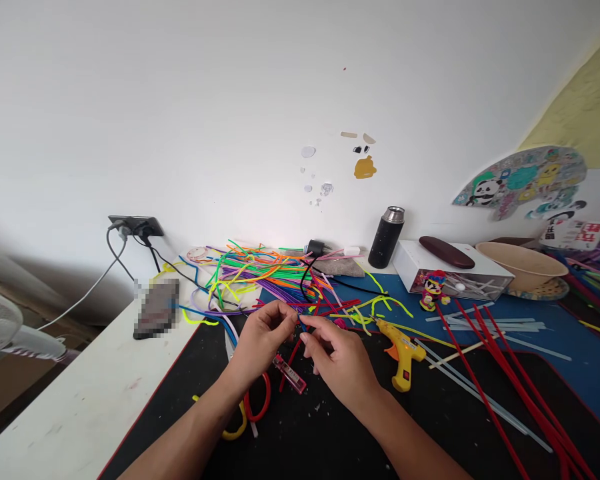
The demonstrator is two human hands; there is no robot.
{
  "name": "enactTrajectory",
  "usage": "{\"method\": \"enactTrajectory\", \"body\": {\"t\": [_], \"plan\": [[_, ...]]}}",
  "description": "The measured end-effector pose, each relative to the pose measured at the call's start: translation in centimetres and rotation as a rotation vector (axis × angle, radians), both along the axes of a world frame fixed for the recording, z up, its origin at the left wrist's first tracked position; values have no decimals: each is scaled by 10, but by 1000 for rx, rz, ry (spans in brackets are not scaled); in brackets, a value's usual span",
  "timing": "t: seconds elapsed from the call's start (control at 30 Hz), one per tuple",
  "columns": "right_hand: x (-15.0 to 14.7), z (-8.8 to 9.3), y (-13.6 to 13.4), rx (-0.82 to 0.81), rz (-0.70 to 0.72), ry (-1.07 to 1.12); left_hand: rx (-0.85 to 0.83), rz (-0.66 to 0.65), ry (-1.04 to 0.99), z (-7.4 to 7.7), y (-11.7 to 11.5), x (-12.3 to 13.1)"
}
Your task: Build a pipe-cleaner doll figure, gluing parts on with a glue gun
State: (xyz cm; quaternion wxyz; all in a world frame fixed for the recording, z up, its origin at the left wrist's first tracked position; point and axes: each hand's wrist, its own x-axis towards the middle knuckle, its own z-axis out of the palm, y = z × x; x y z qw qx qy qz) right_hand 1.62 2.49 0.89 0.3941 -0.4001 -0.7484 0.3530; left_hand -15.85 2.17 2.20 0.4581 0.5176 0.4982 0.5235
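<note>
My left hand [271, 333] and my right hand [339, 348] meet over the black mat [300, 440], fingertips pinched close together. Between them shows a small bit of blue pipe cleaner [303, 327]; the fingers hide most of it. Just below lies a small pink-red case [290, 375]. Scissors with red and yellow handles [259, 405] rest beneath my left wrist, partly covered. Behind my hands spreads a heap of coloured pipe cleaners [267, 272]. To the right of my right hand is a yellow glue gun [403, 353].
Red pipe cleaners [510, 380] and clear glue sticks [495, 324] lie at right. A small figurine [434, 291] stands before a white box [450, 263]. A black flask [387, 239] and a bowl [523, 267] are by the wall. A fan [10, 327] stands at left.
</note>
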Motion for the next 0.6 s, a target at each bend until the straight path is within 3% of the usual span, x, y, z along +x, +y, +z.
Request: {"method": "enactTrajectory", "body": {"t": [0.6], "plan": [[0, 2, 0, -49, -12, 60, -39, -7, -54, -4, 0, -1]]}}
